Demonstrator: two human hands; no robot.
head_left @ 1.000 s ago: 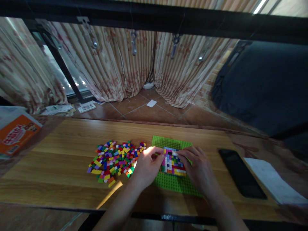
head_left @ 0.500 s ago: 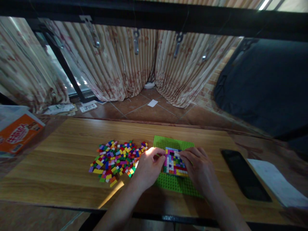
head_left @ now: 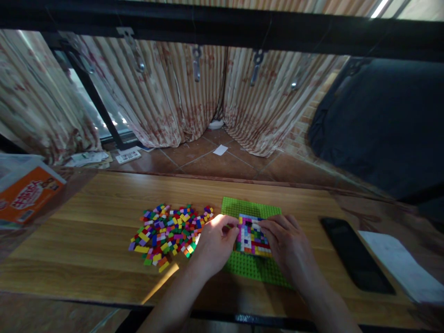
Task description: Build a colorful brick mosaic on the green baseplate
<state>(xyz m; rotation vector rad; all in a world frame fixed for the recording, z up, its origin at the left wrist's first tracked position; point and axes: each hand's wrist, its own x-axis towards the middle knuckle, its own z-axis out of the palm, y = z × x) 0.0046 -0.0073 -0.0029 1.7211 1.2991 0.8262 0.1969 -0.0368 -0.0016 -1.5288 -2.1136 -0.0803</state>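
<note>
A flat block of many-coloured toy bricks (head_left: 248,238) lies on the green studded baseplate (head_left: 251,270), between my two hands. My left hand (head_left: 215,245) has thumb and forefinger closed at the block's left edge, by the pink bricks. On the opposite side, my right hand (head_left: 287,243) curls its fingers over the right edge of the block and hides part of it. Whether a single loose brick sits between either set of fingertips is too small to tell. Left of my left hand, loose small bricks (head_left: 169,233) of mixed colours are spread in a pile.
A wooden table (head_left: 86,231) bears everything. On its right lie a black phone (head_left: 355,254) and a white paper sheet (head_left: 398,263). An orange-labelled plastic tub (head_left: 31,194) stands at far left. Beyond are curtains (head_left: 166,97) and a dark cloth-covered shape (head_left: 381,125).
The whole view has shifted very slightly downward in the picture. Both hands keep nearly the same place at the brick block, with only slight finger movement.
</note>
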